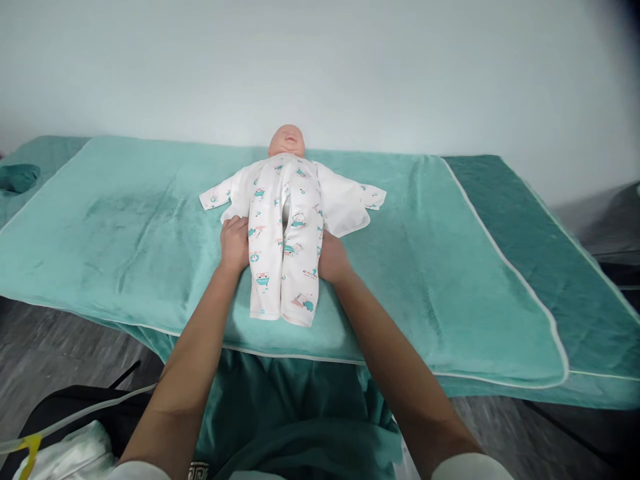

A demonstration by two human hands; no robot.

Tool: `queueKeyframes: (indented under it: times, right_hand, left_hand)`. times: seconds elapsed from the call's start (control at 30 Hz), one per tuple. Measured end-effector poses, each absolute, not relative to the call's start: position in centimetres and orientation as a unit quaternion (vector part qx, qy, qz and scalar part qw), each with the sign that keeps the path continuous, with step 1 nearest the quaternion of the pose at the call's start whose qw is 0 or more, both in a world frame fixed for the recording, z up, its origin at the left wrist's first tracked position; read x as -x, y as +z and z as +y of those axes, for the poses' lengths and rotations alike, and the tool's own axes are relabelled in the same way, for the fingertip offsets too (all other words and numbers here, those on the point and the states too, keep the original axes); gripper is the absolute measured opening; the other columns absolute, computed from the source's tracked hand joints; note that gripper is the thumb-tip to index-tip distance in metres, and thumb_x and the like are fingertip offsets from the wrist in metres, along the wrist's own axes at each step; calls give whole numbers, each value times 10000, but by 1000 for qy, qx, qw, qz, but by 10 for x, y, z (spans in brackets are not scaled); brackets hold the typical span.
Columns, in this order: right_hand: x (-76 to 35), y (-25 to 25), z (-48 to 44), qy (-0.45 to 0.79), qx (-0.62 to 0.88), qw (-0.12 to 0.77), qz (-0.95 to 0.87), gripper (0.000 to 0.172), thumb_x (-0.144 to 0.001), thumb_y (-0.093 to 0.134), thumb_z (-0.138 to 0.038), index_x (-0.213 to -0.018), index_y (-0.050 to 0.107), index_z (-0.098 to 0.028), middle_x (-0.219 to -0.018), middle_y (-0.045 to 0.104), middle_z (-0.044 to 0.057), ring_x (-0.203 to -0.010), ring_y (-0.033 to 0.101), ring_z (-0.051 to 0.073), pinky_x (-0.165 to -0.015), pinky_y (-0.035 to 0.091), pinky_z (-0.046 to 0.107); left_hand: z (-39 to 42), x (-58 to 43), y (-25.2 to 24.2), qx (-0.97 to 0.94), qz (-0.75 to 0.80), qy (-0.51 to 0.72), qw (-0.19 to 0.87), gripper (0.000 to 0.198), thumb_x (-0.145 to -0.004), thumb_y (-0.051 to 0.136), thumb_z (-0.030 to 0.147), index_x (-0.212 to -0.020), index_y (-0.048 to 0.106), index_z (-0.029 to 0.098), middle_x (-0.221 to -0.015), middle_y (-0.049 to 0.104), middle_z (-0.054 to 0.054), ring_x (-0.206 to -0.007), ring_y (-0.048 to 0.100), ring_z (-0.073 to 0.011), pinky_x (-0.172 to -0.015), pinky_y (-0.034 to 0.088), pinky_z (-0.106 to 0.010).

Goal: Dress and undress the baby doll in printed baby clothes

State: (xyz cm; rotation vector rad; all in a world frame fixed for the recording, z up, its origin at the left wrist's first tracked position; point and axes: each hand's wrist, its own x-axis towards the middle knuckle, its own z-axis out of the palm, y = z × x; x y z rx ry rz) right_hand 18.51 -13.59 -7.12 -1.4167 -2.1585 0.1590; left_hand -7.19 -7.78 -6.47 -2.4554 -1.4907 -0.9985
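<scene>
- Basically, pants (301, 283) lie over doll (287, 141), shirt (345, 197) spread beneath.
- Left hand (235, 241) left of doll, right hand (334, 257) right of it — fingertips hidden, can't tell grip.
- Uneven tugging could bunch or skew pants.
- Wall (320, 67) close past doll's head; bed (440, 267) stretches wide either side — front edge below doll.

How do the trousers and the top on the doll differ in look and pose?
The trousers point their legs toward the person; the top spreads its sleeves sideways. The trousers show prints along the legs, while the top shows plain white flaps beside its printed sleeves. The trousers reach nearer the table's front edge than the top. Both are white.
</scene>
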Motion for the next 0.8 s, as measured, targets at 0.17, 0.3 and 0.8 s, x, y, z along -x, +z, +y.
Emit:
queueKeyframes:
  times: [0.17, 0.3, 0.8]
  right_hand:
    - [-185, -73, -135, 54, 525, 282, -801, 504, -948, 621, -411, -1391, 667, -175, -1354, 719, 162, -1214, 703, 340, -974, 603, 430]
    - [-185, -70, -136, 59, 527, 275, -802, 538, -950, 617, -407, -1429, 636, -162, -1371, 708, 177, -1246, 690, 353, -993, 598, 443]
    - [-187, -77, -133, 50, 529, 276, -801, 567, -932, 628, -420, -1446, 636, -181, -1384, 708, 160, -1249, 687, 345, -982, 609, 451]
  left_hand:
    - [-78, 72, -64, 805, -493, -326, 61, 376, -987, 509, 262, -612, 490, 243, -683, 595, -78, -771, 552, -264, -714, 359, -414]
    - [-78, 72, -65, 805, -492, -325, 65, 376, -995, 496, 259, -620, 501, 242, -693, 602, -78, -776, 555, -263, -714, 358, -413]
    - [-76, 74, -69, 810, -474, -338, 77, 370, -1006, 472, 236, -636, 486, 239, -723, 613, -79, -780, 558, -263, -712, 339, -413]
